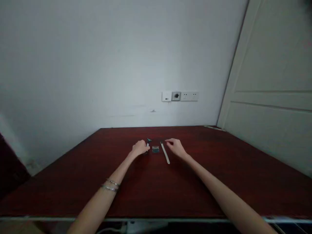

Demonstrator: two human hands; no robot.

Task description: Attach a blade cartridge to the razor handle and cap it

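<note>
While left hand (139,148) grips the razor (148,142), right hand (175,147) hovers open by the strip (165,152); cartridge pack (155,149) untouched on tabletop (219,169).

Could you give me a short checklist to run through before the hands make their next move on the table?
1. Left hand on the razor: ok, it covers the handle, the head shows past the fingers.
2. Firm grip on the razor: cannot tell, fingers hide it.
3. Right hand free: ok, it hovers open beside the strip, holding nothing.
4. Cartridge pack within reach: ok, it lies between the hands, untouched.
5. Strip flat on the table: ok, apart from the pack.
6. Bracelets clear of the things: ok, back on the left wrist.
</note>
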